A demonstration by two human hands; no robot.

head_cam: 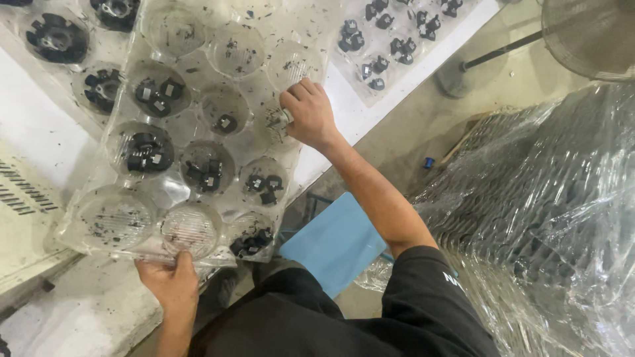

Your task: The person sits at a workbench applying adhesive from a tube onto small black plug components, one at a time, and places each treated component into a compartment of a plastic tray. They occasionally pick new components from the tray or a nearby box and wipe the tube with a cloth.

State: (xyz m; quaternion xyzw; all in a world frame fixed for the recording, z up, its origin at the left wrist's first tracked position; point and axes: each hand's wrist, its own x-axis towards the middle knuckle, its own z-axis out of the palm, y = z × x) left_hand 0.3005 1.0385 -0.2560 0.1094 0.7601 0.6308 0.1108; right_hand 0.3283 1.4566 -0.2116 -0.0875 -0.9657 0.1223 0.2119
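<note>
The clear plastic blister tray, its round wells dotted with small black parts, lies across the white table; your left hand pinches its near edge and your right hand is closed on its far right rim. Keep it level so nothing spills. Another tray crowds the right, wrapped stacks beyond the table edge.

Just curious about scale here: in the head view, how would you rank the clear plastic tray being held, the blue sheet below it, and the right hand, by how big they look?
1. Clear plastic tray, clearly largest.
2. Blue sheet.
3. Right hand, smallest, though the sheet lies farther from the camera, so true sizes are unsure.
</note>
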